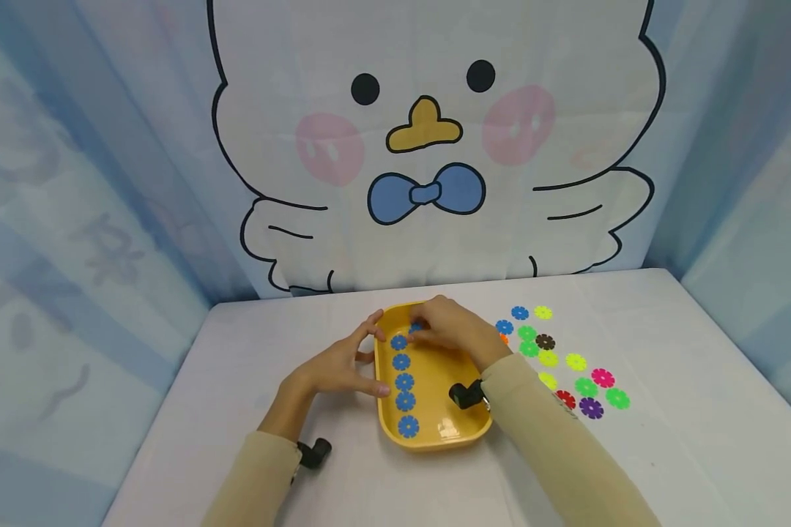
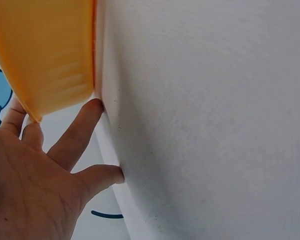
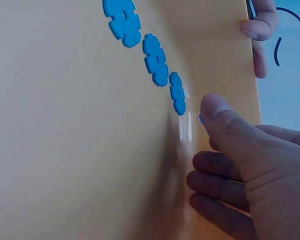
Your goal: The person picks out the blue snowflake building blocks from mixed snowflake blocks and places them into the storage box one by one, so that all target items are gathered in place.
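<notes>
At the far left corner of a shallow, glossy yellow tray (image 1: 438, 402), one hand pinches while the other holds the rim

Over the tray's right side, the right hand (image 1: 451, 326) reaches across with its back upward, its beige sleeve (image 1: 554, 432) slanting in from the lower right. Thumb and index finger pinch a blue, flower-shaped, notched disc (image 1: 415, 328) low inside that corner; the right wrist view shows only a sliver of it beside the thumb tip. The other fingers are bent and slightly parted.

Along the left wall, the left hand (image 1: 343, 366) grips lightly, fingers spread: thumb and index tips lap over the rim, with another finger outside. Whether its lower fingers press the white table (image 1: 699, 351) is hard to tell.

Below the pinched disc, five matching blue discs (image 1: 404, 381) form a row. Right of the tray lie scattered multicoloured flower-shaped discs (image 1: 576, 361).
</notes>
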`<state>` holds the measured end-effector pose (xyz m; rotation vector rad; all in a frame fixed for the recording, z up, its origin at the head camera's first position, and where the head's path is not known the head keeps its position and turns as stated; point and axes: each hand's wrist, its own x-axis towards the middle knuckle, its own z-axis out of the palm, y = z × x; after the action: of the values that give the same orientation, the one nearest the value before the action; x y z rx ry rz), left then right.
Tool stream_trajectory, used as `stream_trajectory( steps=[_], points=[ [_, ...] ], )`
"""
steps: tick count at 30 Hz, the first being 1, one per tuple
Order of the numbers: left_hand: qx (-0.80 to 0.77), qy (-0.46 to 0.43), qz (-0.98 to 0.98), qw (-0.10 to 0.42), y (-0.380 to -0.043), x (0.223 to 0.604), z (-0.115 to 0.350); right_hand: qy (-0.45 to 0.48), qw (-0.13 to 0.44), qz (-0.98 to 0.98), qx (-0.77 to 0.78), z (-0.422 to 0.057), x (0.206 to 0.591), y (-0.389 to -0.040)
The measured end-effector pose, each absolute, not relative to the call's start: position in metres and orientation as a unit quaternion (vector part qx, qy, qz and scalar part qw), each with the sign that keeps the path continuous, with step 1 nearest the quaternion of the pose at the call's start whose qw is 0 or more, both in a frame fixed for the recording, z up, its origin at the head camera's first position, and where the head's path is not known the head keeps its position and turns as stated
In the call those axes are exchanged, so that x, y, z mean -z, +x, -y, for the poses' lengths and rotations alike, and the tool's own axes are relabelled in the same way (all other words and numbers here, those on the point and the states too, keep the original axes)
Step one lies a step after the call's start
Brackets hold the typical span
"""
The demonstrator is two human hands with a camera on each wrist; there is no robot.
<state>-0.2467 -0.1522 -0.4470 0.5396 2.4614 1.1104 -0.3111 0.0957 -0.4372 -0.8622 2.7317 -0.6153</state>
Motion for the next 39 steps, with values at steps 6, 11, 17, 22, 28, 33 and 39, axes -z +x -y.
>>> stream_trajectory(
  steps=[6,11,17,22,28,33,39],
  points=[
    [-0.394,0.193,-0.878,0.192,-0.249,0.446,0.152,-0.290,0.110,-0.936,0.165,-0.094,0.438,-0.312],
    [-0.387,0.203,-0.879,0.192,-0.250,0.443,0.151,-0.296,0.100,-0.939,0.143,-0.095,0.438,-0.310],
    [-0.384,0.203,-0.879,0.199,-0.251,0.445,0.151,-0.307,0.104,-0.935,0.143,-0.096,0.439,-0.308],
    [-0.390,0.196,-0.878,0.196,-0.251,0.447,0.152,-0.320,0.101,-0.930,0.149,-0.095,0.438,-0.309],
    [-0.389,0.183,-0.882,0.191,-0.249,0.450,0.153,-0.328,0.123,-0.920,0.173,-0.095,0.433,-0.306],
    [-0.392,0.181,-0.882,0.187,-0.247,0.448,0.154,-0.338,0.122,-0.913,0.195,-0.100,0.414,-0.295],
    [-0.397,0.175,-0.881,0.189,-0.245,0.447,0.153,-0.381,0.086,-0.896,0.210,-0.113,0.391,-0.279]
  ],
)
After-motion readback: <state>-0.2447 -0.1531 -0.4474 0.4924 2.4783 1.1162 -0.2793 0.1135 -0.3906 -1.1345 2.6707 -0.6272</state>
